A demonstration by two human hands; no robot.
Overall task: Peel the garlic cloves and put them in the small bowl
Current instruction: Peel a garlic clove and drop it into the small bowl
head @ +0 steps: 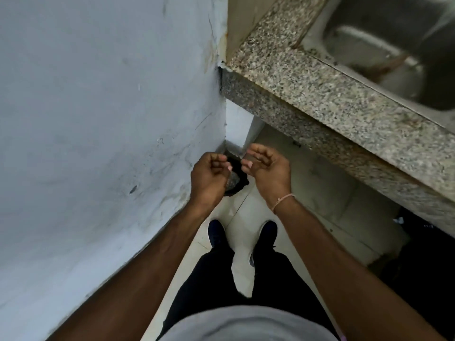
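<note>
While both loosely curled, the left hand (209,177) and right hand (267,168) hold nothing visible.

Beneath you the pale tiled floor (307,190) carries your two dark shoes (216,233) and, in the corner by the grey-blue wall, a black bin (237,178) lined with a dark bag, while the speckled grey granite worktop (344,107) at right holds a sunken steel sink (394,45).

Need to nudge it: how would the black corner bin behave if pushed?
It would probably slide easily, since the bin sits on smooth floor tiles. Its ragged black rim looks like a floppy liner. The wall beside it would likely block it.
</note>
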